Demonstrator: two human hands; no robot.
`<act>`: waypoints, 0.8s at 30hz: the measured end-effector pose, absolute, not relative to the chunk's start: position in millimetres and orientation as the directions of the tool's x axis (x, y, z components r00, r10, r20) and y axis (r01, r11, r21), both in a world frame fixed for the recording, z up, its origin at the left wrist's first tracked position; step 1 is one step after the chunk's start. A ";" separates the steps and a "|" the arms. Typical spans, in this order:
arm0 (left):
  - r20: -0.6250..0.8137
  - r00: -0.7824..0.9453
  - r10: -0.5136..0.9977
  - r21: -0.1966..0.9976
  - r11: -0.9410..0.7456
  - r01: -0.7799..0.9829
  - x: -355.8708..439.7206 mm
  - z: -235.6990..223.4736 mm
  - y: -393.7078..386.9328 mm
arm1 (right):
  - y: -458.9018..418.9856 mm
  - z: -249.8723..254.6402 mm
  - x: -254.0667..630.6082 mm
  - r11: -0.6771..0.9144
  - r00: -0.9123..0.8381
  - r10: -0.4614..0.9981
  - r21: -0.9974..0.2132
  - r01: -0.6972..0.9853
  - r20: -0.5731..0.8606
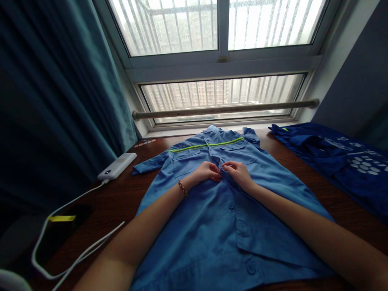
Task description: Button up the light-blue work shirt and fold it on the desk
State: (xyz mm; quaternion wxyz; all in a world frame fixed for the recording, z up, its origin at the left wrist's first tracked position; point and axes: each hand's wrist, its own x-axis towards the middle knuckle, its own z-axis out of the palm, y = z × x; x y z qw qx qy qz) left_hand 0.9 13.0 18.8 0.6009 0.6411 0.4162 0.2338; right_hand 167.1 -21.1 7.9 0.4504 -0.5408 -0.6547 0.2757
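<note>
Shirt of light-blue cloth (188, 218) lies on the dark-brown wooden table (280, 155), collar (212, 129) far; left hand (206, 171) and right hand (239, 173) pinch its front opening, whose edges are best held level.

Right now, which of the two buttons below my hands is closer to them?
The upper button, partway up the shirt; the lower button sits farther away, near the hem.
</note>
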 end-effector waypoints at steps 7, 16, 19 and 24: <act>-0.252 0.464 0.849 0.968 0.214 0.135 5.7 25.6 8.1 | -19.3 5.2 168.7 0.297 -0.084 0.955 -0.899 0.322 0.286; -0.080 0.266 0.961 0.997 0.080 0.011 12.4 7.1 -14.2 | -35.2 7.8 159.3 0.415 -0.113 0.889 -0.679 0.606 0.443; -0.028 0.209 0.978 0.999 0.034 -0.025 13.5 -1.0 -17.7 | -35.6 6.8 159.0 0.438 -0.131 0.871 -0.627 0.644 0.474; -0.009 0.221 0.975 0.996 0.028 -0.084 14.1 -3.6 -12.3 | -31.9 6.9 162.0 0.477 -0.163 0.838 -0.553 0.682 0.522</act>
